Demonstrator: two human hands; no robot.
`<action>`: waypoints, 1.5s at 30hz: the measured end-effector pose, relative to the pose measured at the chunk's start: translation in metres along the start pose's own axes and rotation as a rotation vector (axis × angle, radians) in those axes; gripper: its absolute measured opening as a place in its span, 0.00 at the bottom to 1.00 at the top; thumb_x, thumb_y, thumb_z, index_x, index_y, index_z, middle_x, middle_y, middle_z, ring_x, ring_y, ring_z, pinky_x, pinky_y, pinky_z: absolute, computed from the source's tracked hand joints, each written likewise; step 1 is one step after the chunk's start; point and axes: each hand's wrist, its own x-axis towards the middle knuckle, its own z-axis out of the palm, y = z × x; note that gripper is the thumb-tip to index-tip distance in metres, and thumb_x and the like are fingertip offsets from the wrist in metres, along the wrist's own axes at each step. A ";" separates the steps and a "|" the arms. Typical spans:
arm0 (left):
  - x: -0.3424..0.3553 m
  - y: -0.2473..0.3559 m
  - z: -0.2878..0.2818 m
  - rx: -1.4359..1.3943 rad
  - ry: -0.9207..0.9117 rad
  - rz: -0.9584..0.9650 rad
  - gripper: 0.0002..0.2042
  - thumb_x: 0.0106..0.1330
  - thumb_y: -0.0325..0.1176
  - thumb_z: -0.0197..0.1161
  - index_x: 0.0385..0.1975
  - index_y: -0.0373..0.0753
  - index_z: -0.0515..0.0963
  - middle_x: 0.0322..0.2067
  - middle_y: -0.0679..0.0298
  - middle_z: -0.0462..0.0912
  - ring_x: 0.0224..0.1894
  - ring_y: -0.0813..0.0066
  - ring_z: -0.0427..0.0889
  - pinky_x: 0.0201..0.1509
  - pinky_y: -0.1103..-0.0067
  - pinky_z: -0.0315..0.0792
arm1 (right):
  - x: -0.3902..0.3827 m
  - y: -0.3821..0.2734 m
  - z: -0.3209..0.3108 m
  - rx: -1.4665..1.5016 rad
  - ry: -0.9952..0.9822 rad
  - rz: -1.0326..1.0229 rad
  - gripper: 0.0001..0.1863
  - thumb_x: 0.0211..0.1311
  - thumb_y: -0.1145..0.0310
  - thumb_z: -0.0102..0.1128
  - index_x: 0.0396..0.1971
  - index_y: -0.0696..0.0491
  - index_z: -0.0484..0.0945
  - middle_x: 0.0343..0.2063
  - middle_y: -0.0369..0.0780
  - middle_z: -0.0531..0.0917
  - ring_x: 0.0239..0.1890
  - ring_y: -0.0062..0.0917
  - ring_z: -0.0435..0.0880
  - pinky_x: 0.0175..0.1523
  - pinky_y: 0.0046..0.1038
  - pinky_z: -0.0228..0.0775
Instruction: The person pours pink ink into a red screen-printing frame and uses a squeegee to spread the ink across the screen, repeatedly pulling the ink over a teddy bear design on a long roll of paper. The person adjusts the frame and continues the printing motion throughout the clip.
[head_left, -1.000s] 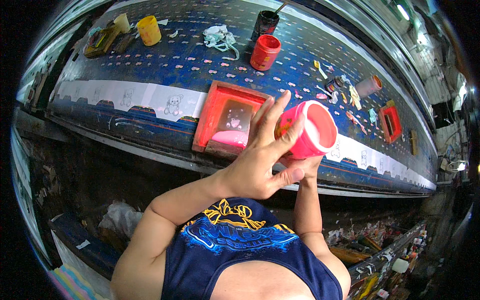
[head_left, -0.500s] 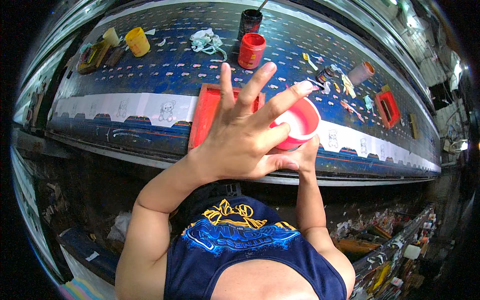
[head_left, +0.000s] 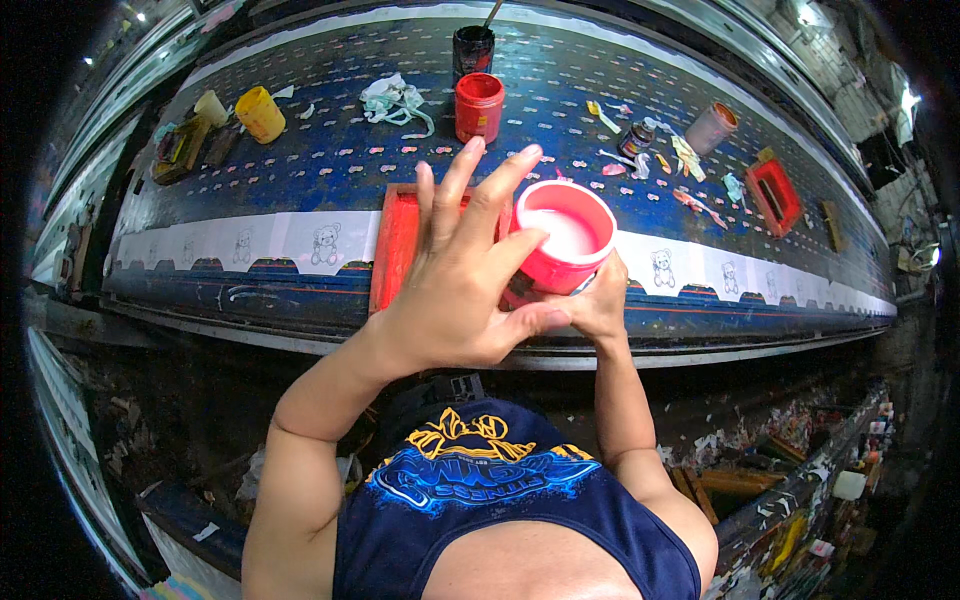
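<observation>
My right hand [head_left: 598, 300] grips a pink-red jar [head_left: 580, 268] with pale pink contents in front of me. My left hand [head_left: 455, 275] is open, its fingers spread beside the jar, one finger reaching the rim at its left. A red wooden printing frame [head_left: 389, 240] lies on the table behind my left hand, which hides most of it. White strips printed with bear outlines [head_left: 325, 247] run along the near edge to either side.
On the blue table [head_left: 250, 175] stand yellow [head_left: 258, 117], red [head_left: 478, 118] and black [head_left: 473, 50] tubs, a crumpled rag [head_left: 395, 105], a small dark jar [head_left: 637, 139] and a lying container [head_left: 708, 135]. Another red frame [head_left: 772, 195] lies right, a grimy block [head_left: 180, 150] left.
My left hand has moved left, its fingers spreading upward. The jar in my right hand has shifted left. The table's contents appear lower in the view.
</observation>
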 end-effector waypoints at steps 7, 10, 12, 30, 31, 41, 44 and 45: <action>-0.004 0.012 0.006 0.179 0.002 0.093 0.30 0.56 0.68 0.66 0.44 0.47 0.86 0.74 0.54 0.61 0.79 0.42 0.44 0.77 0.38 0.28 | 0.009 0.012 -0.014 -0.099 0.003 0.062 0.45 0.31 0.57 0.85 0.56 0.56 0.78 0.49 0.46 0.86 0.51 0.35 0.87 0.58 0.36 0.78; -0.010 0.012 0.002 0.137 0.012 -0.091 0.29 0.57 0.62 0.71 0.50 0.47 0.85 0.74 0.46 0.57 0.78 0.38 0.47 0.77 0.40 0.36 | 0.026 0.051 -0.016 -0.043 0.127 0.120 0.44 0.30 0.55 0.85 0.53 0.57 0.78 0.48 0.47 0.86 0.50 0.36 0.87 0.57 0.37 0.78; -0.017 0.006 0.009 0.174 0.040 -0.183 0.29 0.59 0.59 0.71 0.54 0.45 0.83 0.74 0.44 0.56 0.77 0.37 0.48 0.76 0.39 0.37 | 0.049 0.068 -0.016 -0.172 0.191 0.114 0.44 0.30 0.53 0.85 0.52 0.58 0.78 0.48 0.48 0.85 0.51 0.40 0.85 0.58 0.39 0.77; -0.012 -0.030 0.126 -0.197 0.263 -0.608 0.37 0.62 0.35 0.71 0.70 0.31 0.64 0.68 0.49 0.66 0.71 0.52 0.65 0.76 0.63 0.58 | 0.129 0.241 0.003 -0.341 0.282 0.147 0.59 0.32 0.58 0.89 0.66 0.62 0.64 0.59 0.54 0.75 0.64 0.46 0.74 0.68 0.40 0.67; -0.008 -0.026 0.130 -0.231 0.289 -0.611 0.36 0.62 0.35 0.70 0.70 0.31 0.64 0.68 0.49 0.66 0.71 0.53 0.65 0.76 0.63 0.58 | 0.126 0.246 -0.003 -0.342 0.252 0.115 0.61 0.32 0.58 0.89 0.68 0.63 0.61 0.60 0.55 0.75 0.66 0.46 0.73 0.70 0.40 0.66; 0.004 0.009 0.156 -0.972 0.555 -0.889 0.43 0.64 0.24 0.67 0.77 0.37 0.49 0.66 0.48 0.66 0.70 0.57 0.65 0.77 0.63 0.56 | 0.154 0.336 -0.135 -0.718 0.375 0.372 0.32 0.51 0.59 0.78 0.55 0.57 0.79 0.51 0.52 0.81 0.56 0.49 0.78 0.62 0.44 0.71; 0.008 0.020 0.165 -1.074 0.584 -0.930 0.45 0.64 0.23 0.66 0.78 0.39 0.45 0.65 0.48 0.65 0.69 0.58 0.67 0.76 0.64 0.58 | 0.164 0.331 -0.137 -0.761 0.185 0.380 0.32 0.52 0.56 0.78 0.55 0.55 0.79 0.50 0.51 0.81 0.55 0.49 0.79 0.61 0.44 0.72; 0.009 0.021 0.168 -1.114 0.590 -0.927 0.46 0.65 0.22 0.65 0.79 0.41 0.42 0.65 0.48 0.65 0.67 0.58 0.68 0.74 0.64 0.61 | 0.165 0.332 -0.135 -0.782 0.154 0.352 0.33 0.52 0.55 0.78 0.56 0.55 0.79 0.50 0.51 0.81 0.55 0.49 0.79 0.60 0.44 0.72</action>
